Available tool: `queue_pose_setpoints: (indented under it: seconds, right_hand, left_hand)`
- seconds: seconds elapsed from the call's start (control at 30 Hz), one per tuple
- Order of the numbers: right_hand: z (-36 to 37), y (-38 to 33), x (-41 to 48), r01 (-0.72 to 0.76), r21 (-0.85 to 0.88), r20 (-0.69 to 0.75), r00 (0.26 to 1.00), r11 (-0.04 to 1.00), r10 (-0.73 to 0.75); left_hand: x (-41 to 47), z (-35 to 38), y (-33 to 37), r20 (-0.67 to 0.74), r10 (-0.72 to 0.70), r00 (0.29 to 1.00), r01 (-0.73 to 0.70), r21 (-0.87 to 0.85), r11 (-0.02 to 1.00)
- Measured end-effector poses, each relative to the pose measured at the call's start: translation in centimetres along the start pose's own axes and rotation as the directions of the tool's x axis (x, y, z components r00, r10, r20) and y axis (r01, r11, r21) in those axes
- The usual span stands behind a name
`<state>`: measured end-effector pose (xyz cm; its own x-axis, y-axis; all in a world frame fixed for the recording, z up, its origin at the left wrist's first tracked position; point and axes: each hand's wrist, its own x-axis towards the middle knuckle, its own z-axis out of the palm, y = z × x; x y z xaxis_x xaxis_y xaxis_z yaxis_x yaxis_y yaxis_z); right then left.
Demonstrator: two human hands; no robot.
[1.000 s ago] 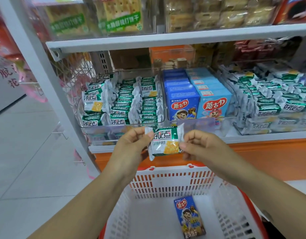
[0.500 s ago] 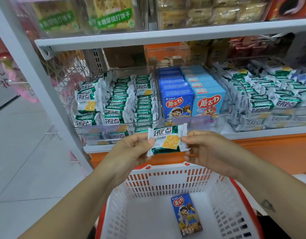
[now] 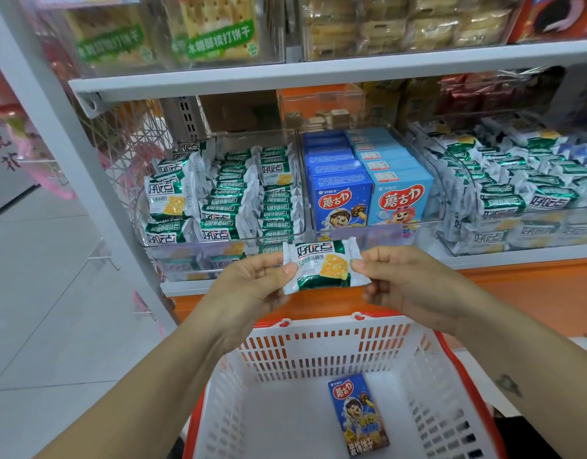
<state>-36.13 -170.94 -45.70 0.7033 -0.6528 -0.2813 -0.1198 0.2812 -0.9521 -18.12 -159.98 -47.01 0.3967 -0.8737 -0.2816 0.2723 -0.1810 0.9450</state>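
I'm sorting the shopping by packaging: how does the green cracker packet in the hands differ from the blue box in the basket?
The green cracker packet is a soft, crinkled wrapper; the blue box is stiff and straight-edged. The packet is held up, its ends pinched by the left hand and right hand; the box lies flat in the basket, untouched. Both bear large Chinese lettering.

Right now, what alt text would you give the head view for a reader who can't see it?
The left hand and right hand pinch opposite ends of a green-and-white cracker packet above a white shopping basket holding one blue biscuit box. Behind, a shelf carries clear bins of matching packets and blue boxes.
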Motion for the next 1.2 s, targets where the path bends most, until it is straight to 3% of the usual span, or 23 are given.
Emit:
queue_pose_setpoints:
  seconds: [0.17, 0.37, 0.47, 0.5, 0.6, 0.73, 0.87, 1.07, 1.2]
  right_hand:
    - [-0.1, 0.0, -0.1, 0.199, -0.352, -0.053, 0.971, 0.915, -0.231]
    - [-0.1, -0.3, -0.1, 0.225, -0.055, -0.066, 0.971, 0.973, -0.229]
    - [0.0, 0.4, -0.1, 0.227, -0.353, -0.111, 0.953, 0.908, -0.282]
    - [0.1, 0.5, -0.1, 0.238, -0.38, -0.134, 0.942, 0.894, -0.308]
    - [0.2, 0.6, 0.1, 0.294, -0.296, -0.159, 0.923, 0.909, -0.351]
    - [0.3, 0.7, 0.0, 0.357, -0.317, -0.131, 0.901, 0.879, -0.413]
    - [0.1, 0.9, 0.0, 0.363, -0.303, -0.18, 0.886, 0.881, -0.427]
    - [-0.1, 1.2, 0.5, 0.358, -0.228, -0.215, 0.888, 0.905, -0.405]
    - [0.3, 0.7, 0.4, 0.409, -0.281, -0.172, 0.869, 0.868, -0.465]
  left_hand:
    - [-0.3, -0.3, -0.2, -0.02, 0.105, 0.994, -0.1, 0.151, 0.983]
    - [-1.0, 0.0, 0.4, 0.048, 0.193, 0.98, -0.197, 0.099, 0.975]
    - [-1.1, 0.3, 0.1, 0.013, 0.279, 0.96, -0.272, 0.271, 0.923]
    - [-1.1, 0.5, 0.0, -0.013, 0.296, 0.955, -0.28, 0.284, 0.917]
    - [-1.0, 1.0, -0.3, -0.045, 0.344, 0.938, -0.324, 0.238, 0.915]
    - [-1.0, 1.1, -0.1, -0.036, 0.431, 0.902, -0.416, 0.207, 0.886]
    - [-1.1, 0.9, -0.2, -0.012, 0.498, 0.867, -0.476, 0.275, 0.836]
    - [-1.1, 0.7, 0.0, 0.021, 0.509, 0.861, -0.483, 0.348, 0.803]
    - [-1.4, 0.5, 0.5, 0.013, 0.472, 0.881, -0.448, 0.339, 0.827]
